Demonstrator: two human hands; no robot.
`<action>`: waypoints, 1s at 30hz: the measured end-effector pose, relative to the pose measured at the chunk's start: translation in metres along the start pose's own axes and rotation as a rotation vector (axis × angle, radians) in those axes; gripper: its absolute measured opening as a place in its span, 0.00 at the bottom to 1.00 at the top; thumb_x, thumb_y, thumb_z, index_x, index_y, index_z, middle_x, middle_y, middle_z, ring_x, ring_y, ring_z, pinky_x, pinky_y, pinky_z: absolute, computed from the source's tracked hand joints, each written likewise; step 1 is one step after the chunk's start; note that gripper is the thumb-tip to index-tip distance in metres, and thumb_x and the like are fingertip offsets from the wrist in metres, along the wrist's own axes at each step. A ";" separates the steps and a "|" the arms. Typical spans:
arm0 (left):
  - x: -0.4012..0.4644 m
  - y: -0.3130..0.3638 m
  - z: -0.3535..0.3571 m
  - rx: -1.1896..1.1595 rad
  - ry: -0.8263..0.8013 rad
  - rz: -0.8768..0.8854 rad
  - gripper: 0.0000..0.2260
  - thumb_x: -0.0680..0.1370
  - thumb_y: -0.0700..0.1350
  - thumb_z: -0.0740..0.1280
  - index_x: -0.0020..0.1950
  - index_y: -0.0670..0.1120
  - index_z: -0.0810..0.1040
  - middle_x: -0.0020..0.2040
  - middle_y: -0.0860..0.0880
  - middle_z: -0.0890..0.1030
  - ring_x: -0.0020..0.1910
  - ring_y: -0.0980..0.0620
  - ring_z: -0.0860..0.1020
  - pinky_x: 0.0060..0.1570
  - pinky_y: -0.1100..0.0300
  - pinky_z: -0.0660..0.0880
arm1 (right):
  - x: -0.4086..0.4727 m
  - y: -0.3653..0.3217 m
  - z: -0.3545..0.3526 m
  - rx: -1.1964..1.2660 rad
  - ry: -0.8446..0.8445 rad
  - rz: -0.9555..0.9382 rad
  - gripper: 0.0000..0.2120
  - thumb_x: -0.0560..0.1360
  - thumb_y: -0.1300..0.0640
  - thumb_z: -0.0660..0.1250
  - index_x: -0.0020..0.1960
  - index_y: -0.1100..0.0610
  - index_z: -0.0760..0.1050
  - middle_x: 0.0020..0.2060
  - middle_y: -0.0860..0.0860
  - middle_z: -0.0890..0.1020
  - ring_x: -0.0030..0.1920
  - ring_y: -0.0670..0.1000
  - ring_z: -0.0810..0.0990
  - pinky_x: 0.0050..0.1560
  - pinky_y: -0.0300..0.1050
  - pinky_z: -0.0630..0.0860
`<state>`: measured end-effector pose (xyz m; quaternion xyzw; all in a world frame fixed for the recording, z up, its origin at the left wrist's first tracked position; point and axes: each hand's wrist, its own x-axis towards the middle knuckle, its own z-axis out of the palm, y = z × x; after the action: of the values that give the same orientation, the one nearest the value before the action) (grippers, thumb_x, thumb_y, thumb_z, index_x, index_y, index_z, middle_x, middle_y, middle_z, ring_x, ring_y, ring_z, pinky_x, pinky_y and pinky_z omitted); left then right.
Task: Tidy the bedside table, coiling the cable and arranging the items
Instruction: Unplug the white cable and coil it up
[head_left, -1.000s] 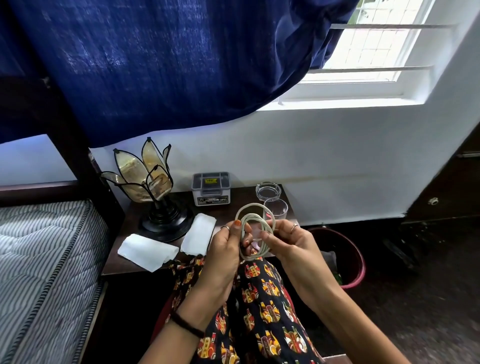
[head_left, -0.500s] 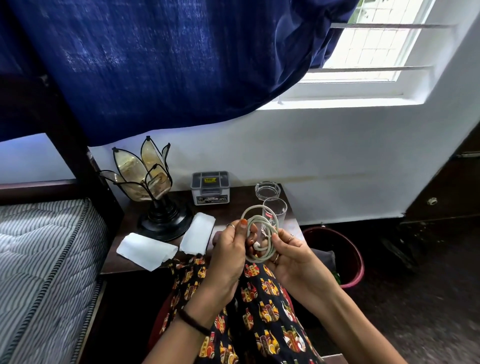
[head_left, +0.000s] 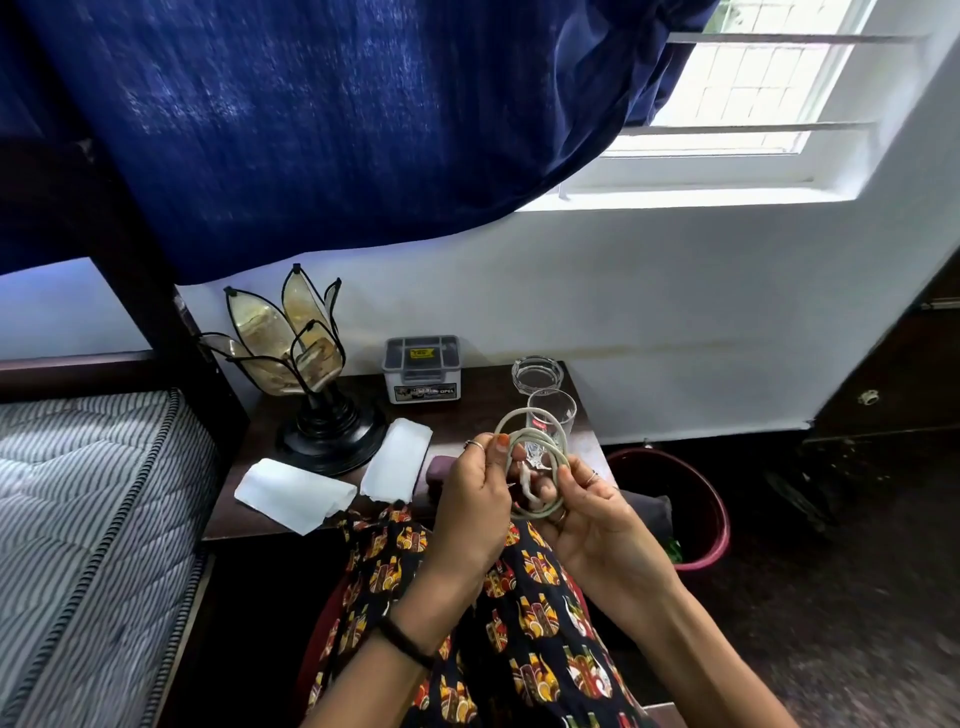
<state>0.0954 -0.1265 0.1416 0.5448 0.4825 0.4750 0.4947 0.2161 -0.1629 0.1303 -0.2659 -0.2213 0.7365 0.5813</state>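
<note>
A pale cable (head_left: 540, 446) is wound into a round coil of several loops, held upright over the front right of the dark bedside table (head_left: 270, 514). My left hand (head_left: 475, 499) pinches the coil's left side. My right hand (head_left: 592, 514) grips its lower right side, with the white plug end dangling inside the loop. On the table stand a petal-shaped lamp (head_left: 306, 384), a grey lidded box (head_left: 422, 368), a glass ashtray (head_left: 536, 372) and a drinking glass (head_left: 555, 410). Two white papers (head_left: 293, 493) (head_left: 397, 460) lie near the lamp. A dark small object (head_left: 439, 467) is partly hidden behind my left hand.
A striped mattress (head_left: 88, 519) lies to the left of the table. A red bin (head_left: 691, 493) stands on the floor to the right. A blue curtain (head_left: 337, 119) hangs overhead. My patterned lap (head_left: 519, 613) fills the space in front of the table.
The coil has stayed between both hands while the fingers shifted on it; the plug end now hangs inside the loop. The view has drifted slightly.
</note>
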 end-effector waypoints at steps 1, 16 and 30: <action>-0.001 0.000 0.001 -0.004 0.004 0.007 0.13 0.82 0.48 0.55 0.46 0.44 0.76 0.41 0.48 0.81 0.43 0.53 0.80 0.47 0.59 0.77 | 0.000 0.000 0.000 0.027 -0.003 0.005 0.31 0.59 0.57 0.81 0.58 0.64 0.74 0.36 0.55 0.79 0.38 0.49 0.81 0.48 0.43 0.81; 0.001 -0.007 -0.001 -0.430 -0.027 -0.245 0.13 0.82 0.44 0.56 0.51 0.40 0.78 0.49 0.40 0.83 0.48 0.48 0.82 0.53 0.53 0.78 | 0.006 -0.002 0.007 -0.244 0.136 -0.026 0.17 0.75 0.60 0.63 0.60 0.67 0.75 0.54 0.63 0.81 0.53 0.57 0.80 0.56 0.47 0.77; 0.010 -0.021 -0.005 -0.409 0.147 -0.250 0.12 0.82 0.46 0.56 0.46 0.42 0.74 0.37 0.45 0.72 0.30 0.57 0.71 0.37 0.61 0.72 | 0.000 0.017 0.011 -0.992 0.237 -0.046 0.17 0.77 0.61 0.66 0.61 0.48 0.67 0.35 0.53 0.81 0.31 0.44 0.78 0.34 0.36 0.75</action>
<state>0.0899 -0.1148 0.1214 0.3333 0.4746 0.5361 0.6134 0.1962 -0.1668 0.1278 -0.5868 -0.4826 0.4944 0.4222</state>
